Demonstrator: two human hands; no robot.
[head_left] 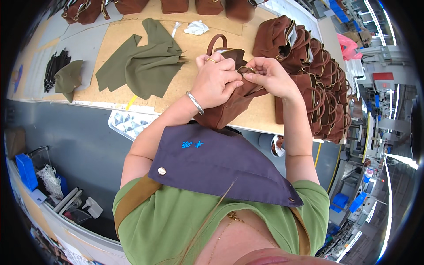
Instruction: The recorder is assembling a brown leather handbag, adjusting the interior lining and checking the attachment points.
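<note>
A reddish-brown fabric handbag with a loop handle stands at the table's front edge, close to my apron. At its top opening, my left hand is closed, its fingers pinching the bag's rim. Opposite it, my right hand pinches the other part of the rim, thumb against forefinger. Between the two hands a short stretch of gold-toothed zipper curves up. My fingers hide part of the opening and whatever lies right under them.
Many similar brown bags are packed together on the table's right, with more along the far edge. Olive cloth lies left of my hands, near a smaller olive piece and black strips. Crumpled white paper sits beyond.
</note>
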